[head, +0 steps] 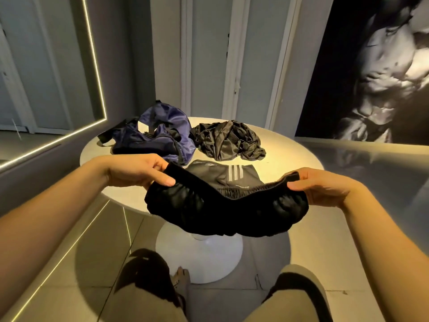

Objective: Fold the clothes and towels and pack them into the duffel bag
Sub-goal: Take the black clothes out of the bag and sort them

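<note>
Handling: black shorts (220,210) look soft, light, floppy.
Grip: left hand (139,170), right hand (322,187), fingers pinching waistband (202,185) ends.
Duffel bag (157,135): eleven o'clock.

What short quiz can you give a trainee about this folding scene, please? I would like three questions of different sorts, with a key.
1. True or false: the left hand and the right hand each pinch the waistband of the black garment.
2. Where does the blue duffel bag lie? A) on the floor; B) on the round table, at its far left; C) on the person's lap.
3. Fill in: besides the bag, ___ garments lie on the table.
Key: 1 true. 2 B. 3 two: the crumpled black garment and the flat striped garment.
</note>
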Motion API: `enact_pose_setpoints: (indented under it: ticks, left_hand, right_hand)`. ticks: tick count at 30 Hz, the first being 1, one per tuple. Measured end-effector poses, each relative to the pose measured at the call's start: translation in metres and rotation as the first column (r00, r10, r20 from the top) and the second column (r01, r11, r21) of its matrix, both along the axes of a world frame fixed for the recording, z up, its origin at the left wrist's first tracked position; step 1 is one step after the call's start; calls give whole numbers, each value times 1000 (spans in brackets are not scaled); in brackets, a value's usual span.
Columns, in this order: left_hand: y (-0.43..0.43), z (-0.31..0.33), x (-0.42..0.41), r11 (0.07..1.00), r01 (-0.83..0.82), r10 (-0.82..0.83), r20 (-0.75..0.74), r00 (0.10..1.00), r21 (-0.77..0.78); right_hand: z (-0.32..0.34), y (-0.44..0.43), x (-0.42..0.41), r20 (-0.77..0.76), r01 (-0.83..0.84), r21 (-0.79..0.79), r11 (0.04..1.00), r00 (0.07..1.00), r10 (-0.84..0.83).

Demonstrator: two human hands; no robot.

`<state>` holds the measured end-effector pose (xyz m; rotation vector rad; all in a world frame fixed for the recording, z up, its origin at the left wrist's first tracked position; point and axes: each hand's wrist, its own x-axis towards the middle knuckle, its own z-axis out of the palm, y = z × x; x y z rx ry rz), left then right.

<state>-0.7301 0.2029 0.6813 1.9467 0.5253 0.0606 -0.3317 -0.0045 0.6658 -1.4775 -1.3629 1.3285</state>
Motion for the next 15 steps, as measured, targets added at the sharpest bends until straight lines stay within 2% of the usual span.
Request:
enact_pose_setpoints:
  ticks: [3,6,10,15]
  left_hand:
    - [9,9,10,991,-126,130,121,984,-40]
    - [23,15,27,949,-306,314,221,923,-70]
    - [51,5,65,829,-551,553,283,784,-92]
    - [102,-24,106,691,-723,669,382,638,-3]
  right_hand:
    - [12,15,-2,-61,97,88,991,994,-91]
    - [19,39,-2,-146,210,169,963,972,-187]
    - [17,83,5,-217,350,216,912,928,-305]
    - [2,140,24,-157,453,209,867,890,-428]
